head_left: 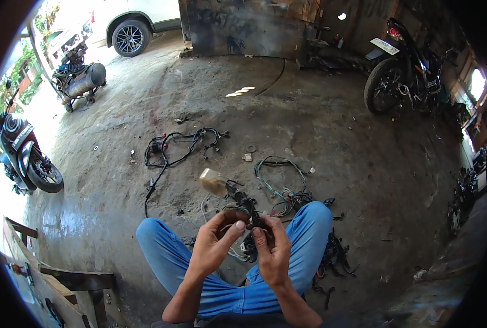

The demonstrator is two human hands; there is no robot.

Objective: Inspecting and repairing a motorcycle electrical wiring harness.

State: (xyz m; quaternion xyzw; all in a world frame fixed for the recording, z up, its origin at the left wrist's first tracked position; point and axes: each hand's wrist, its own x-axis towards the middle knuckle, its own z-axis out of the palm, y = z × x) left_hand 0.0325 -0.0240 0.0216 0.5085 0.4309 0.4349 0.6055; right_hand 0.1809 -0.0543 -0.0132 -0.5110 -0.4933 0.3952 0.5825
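Black wires in a bunch are held up between the two hands, over the lap. The left hand pinches the bunch with its thumb and fingers, and the right hand pinches it just beside, thumb on the near side. Just past the left fingers is a pale yellow block, too blurry to name. Farther off, ahead and left of the fingers, a long black cable curls on the floor. Ahead and right of the fingers lie tangled green wires. Right of the right fingers, past the knee, are dark scraps.
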